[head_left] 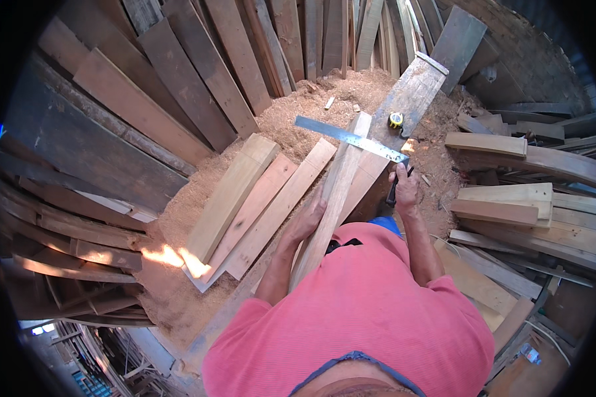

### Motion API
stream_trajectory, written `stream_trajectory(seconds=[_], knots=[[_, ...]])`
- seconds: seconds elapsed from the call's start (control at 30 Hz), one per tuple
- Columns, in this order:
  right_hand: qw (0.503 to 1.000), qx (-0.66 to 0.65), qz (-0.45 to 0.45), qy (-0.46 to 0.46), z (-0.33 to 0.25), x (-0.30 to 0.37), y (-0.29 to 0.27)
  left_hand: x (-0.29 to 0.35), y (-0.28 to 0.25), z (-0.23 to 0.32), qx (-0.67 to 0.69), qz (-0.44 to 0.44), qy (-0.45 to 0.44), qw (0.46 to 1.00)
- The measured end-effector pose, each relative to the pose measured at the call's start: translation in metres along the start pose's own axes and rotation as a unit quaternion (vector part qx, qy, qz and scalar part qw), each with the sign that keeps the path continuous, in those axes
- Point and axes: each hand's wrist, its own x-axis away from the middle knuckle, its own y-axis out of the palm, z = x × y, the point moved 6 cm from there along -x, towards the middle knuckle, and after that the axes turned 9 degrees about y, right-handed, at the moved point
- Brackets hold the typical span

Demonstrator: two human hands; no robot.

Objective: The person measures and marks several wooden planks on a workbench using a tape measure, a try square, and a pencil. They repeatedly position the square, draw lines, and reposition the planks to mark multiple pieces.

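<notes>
Both hands grip: left hand (309,215) clasps the plank (334,192), right hand (404,188) the square (351,139) across it.

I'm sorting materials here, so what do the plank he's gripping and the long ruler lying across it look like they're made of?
The plank looks like pale, unpainted sawn wood, with visible grain. The ruler looks like bare metal: thin, flat and grey, with a shine near the right hand. Its dark handle is probably plastic, but that's hard to tell.

Woodworking yard: stacked planks (146,112) all around, sawdust floor (298,112), tape measure (395,120).
</notes>
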Motion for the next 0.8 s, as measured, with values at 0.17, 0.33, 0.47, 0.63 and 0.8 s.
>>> stream_trajectory(seconds=[0.17,0.33,0.47,0.63,0.8], knots=[[0.999,0.047,0.011,0.016,0.022,0.003,-0.008,0.000,-0.003,0.036,-0.091,-0.106,-0.001,0.990],[0.996,0.081,-0.001,0.035,0.020,0.003,-0.010,0.001,0.006,0.015,0.146,-0.123,-0.138,0.972],[0.988,0.152,-0.013,0.039,0.021,-0.009,-0.019,-0.009,0.001,-0.013,0.174,-0.114,-0.184,0.961],[0.980,0.163,-0.054,0.102,0.054,-0.016,-0.032,-0.039,0.011,-0.044,-0.035,-0.141,-0.117,0.982],[0.960,0.224,-0.091,0.138,0.099,-0.015,-0.028,-0.036,0.042,-0.087,-0.246,-0.070,-0.204,0.945]])
